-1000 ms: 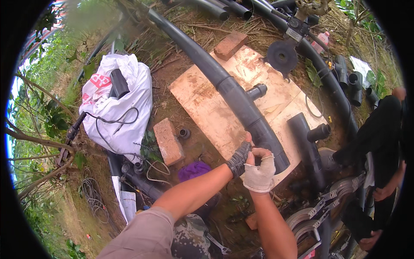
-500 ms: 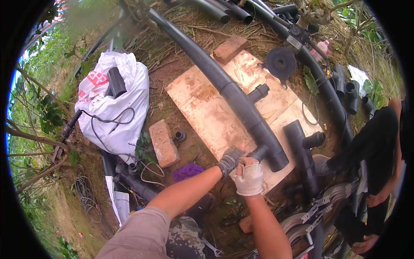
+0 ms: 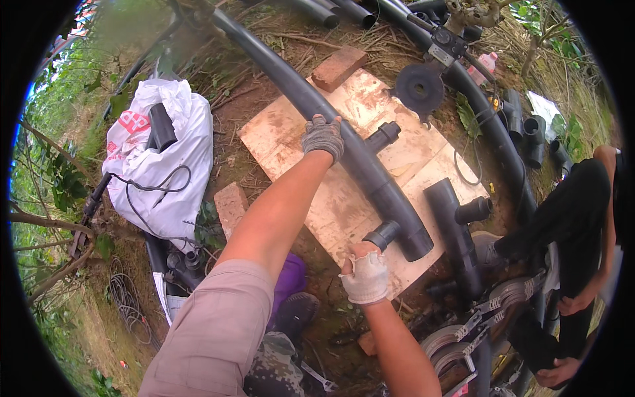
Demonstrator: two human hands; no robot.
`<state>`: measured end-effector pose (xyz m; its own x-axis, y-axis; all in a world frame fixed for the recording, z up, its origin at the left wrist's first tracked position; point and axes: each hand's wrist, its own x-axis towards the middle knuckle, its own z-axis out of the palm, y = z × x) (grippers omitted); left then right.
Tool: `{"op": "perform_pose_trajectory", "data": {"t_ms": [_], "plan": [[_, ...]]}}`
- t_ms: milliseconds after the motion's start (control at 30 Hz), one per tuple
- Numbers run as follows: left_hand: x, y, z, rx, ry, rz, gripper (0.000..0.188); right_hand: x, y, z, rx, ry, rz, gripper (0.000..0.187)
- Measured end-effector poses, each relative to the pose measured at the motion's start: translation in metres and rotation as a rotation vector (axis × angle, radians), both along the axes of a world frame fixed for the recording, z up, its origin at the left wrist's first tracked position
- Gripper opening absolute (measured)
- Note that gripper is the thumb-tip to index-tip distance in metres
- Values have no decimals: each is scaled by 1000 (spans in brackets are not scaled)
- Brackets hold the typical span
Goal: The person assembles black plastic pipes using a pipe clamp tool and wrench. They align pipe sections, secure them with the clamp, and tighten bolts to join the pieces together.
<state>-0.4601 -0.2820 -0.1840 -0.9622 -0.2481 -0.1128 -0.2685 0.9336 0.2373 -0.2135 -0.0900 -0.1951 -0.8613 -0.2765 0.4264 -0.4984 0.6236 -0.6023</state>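
Note:
A long black plastic pipe [image 3: 360, 162] with two side branches lies diagonally over a mud-stained pale board [image 3: 291, 152]. Over its upper stretch my left hand [image 3: 323, 137], in a grey glove, lies with the fingers curled onto the pipe. At the nearer side branch [image 3: 382, 234] is my right hand [image 3: 367, 276], in a white fingerless glove. Its bare fingers meet the mouth of that branch, with the thumb a little apart. Part of the grip is hidden. A second black tee-shaped pipe [image 3: 456, 221] lies just right of the long one.
Bricks lie at the board's far edge [image 3: 338, 67] and left side [image 3: 230, 206]. A round black plate tool [image 3: 420, 89] stands beyond. At left is a white sack [image 3: 159, 172] with a cable. Metal clamps [image 3: 456, 337] lie lower right, near another person in black [image 3: 562, 218].
My left hand has left the near side branch and moved up and away onto the long pipe. My right hand stays by the branch, turned slightly. The whole view has shifted a little.

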Motion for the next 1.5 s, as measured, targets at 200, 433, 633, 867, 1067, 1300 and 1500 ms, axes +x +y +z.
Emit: {"op": "perform_pose_trajectory", "data": {"t_ms": [200,433,633,867,1067,1300,1500], "plan": [[31,-15,-21,96,22,35,63,2,-3,1,-35,-23,4,35],[233,-1,-96,223,179,-473,52,5,15,19,-27,-323,-40,37],[435,-47,-156,772,-635,-810,40,74,40,128,447,-820,192,45],[409,-86,-127,708,-928,-415,54,217,85,214,547,-849,289,50],[334,-21,101,537,-349,-628,52,314,117,258,87,-701,97,40],[383,139,292,1010,-60,-1048,39,347,132,283,-134,-640,-183,37],[462,202,253,823,-369,-1295,41,356,129,298,236,-662,-55,27]]}}
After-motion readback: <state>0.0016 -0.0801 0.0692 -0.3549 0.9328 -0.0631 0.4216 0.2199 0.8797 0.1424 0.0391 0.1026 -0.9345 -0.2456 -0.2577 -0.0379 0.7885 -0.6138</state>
